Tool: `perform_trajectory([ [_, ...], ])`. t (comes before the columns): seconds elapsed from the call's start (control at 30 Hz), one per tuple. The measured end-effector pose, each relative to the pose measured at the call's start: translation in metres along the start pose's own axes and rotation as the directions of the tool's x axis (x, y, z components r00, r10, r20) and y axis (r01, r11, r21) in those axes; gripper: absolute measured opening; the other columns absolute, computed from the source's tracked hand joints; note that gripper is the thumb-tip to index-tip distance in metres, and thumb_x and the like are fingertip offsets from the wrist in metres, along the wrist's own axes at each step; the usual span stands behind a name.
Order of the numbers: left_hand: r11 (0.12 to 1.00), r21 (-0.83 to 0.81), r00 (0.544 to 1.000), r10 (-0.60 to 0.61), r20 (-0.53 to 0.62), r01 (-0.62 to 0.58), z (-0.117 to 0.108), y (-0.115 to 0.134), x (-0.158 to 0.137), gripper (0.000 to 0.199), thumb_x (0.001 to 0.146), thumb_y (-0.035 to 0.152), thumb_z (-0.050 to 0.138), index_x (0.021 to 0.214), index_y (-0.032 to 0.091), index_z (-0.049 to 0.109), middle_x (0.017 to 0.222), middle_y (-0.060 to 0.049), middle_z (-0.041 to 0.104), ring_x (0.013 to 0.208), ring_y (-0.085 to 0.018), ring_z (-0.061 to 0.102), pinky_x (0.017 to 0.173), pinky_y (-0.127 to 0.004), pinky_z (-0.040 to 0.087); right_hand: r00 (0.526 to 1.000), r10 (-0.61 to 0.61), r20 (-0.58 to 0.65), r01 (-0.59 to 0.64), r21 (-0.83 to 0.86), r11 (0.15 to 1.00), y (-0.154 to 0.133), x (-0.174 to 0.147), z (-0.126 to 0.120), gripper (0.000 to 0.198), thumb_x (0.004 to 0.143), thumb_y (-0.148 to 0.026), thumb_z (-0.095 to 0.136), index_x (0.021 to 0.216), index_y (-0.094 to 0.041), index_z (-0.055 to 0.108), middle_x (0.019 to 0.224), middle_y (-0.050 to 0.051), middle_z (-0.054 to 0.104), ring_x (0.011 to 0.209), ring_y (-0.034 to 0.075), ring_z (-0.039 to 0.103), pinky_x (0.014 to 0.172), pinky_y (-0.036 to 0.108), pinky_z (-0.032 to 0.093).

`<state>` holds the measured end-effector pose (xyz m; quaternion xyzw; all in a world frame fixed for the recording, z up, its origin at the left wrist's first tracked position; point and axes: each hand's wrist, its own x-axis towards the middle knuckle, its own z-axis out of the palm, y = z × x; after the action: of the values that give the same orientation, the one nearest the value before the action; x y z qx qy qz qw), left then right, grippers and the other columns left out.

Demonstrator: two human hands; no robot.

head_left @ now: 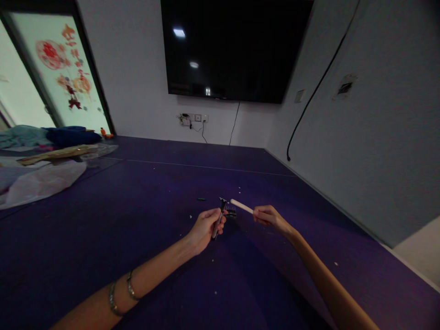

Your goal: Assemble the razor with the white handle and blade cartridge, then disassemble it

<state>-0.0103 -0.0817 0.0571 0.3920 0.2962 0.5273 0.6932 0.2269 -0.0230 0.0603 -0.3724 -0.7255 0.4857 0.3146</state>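
Note:
My left hand (208, 227) is closed around a slim dark hair trimmer (222, 204), held upright with its T-shaped head at the top. In my right hand (271, 217), the fingers pinch a pale, wooden-looking stick (242, 206) by one end. The stick's rounded free end points left and lies close to the trimmer head; whether they touch I cannot tell. Just behind my left fingers a small black part (231, 213) rests on the purple floor (154, 256). A short dark green piece (201, 199) lies further left.
White crumbs (191, 217) are scattered over the floor. Cloths (72, 136) and plastic bags (48, 183) lie at the left. A television (233, 50) hangs on the far wall above sockets (197, 118). A black cable (316, 87) dangles along the right wall.

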Motion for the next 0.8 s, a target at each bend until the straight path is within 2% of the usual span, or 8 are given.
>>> perform_trajectory([
  [0.17, 0.991, -0.096, 0.993, -0.085, 0.082, 0.093, 0.004, -0.004, -0.003, 0.026, 0.077, 0.035, 0.062, 0.080, 0.009, 0.060, 0.056, 0.003, 0.044, 0.041, -0.002, 0.031, 0.039, -0.017, 0.020, 0.999, -0.053, -0.001, 0.053, -0.005, 0.999, -0.007, 0.000, 0.008, 0.035, 0.078, -0.046, 0.054, 0.064, -0.014, 0.058, 0.047, -0.005, 0.036, 0.042, 0.006, 0.028, 0.043, 0.022, 0.017],
  [0.33, 0.978, -0.169, 0.986, -0.098, 0.136, 0.120, 0.007, -0.001, -0.005, 0.025, 0.078, 0.034, 0.060, 0.079, 0.009, 0.059, 0.055, 0.004, 0.041, 0.040, -0.001, 0.028, 0.037, -0.015, 0.017, 0.999, -0.041, -0.008, 0.041, -0.007, 0.999, -0.003, 0.000, 0.004, 0.036, 0.075, -0.047, 0.056, 0.062, -0.014, 0.058, 0.046, -0.005, 0.036, 0.042, 0.006, 0.029, 0.043, 0.022, 0.017],
  [0.63, 0.991, -0.102, 0.991, -0.079, 0.106, 0.090, 0.007, -0.002, -0.007, 0.027, 0.077, 0.035, 0.062, 0.080, 0.009, 0.059, 0.055, 0.004, 0.041, 0.041, -0.001, 0.028, 0.038, -0.016, 0.016, 0.999, -0.050, 0.000, 0.050, -0.025, 0.998, 0.000, 0.001, 0.005, 0.034, 0.077, -0.045, 0.055, 0.065, -0.013, 0.059, 0.047, -0.005, 0.037, 0.043, 0.006, 0.030, 0.043, 0.022, 0.018],
  [0.8, 1.000, -0.018, 0.998, -0.022, 0.062, 0.023, 0.007, 0.004, -0.006, 0.029, 0.076, 0.038, 0.061, 0.081, 0.010, 0.058, 0.056, 0.003, 0.044, 0.041, -0.001, 0.030, 0.039, -0.018, 0.017, 0.995, 0.009, -0.096, -0.005, 0.038, 0.999, 0.013, 0.002, -0.001, 0.034, 0.074, -0.046, 0.057, 0.064, -0.014, 0.058, 0.045, -0.006, 0.036, 0.040, 0.005, 0.028, 0.040, 0.022, 0.016],
])
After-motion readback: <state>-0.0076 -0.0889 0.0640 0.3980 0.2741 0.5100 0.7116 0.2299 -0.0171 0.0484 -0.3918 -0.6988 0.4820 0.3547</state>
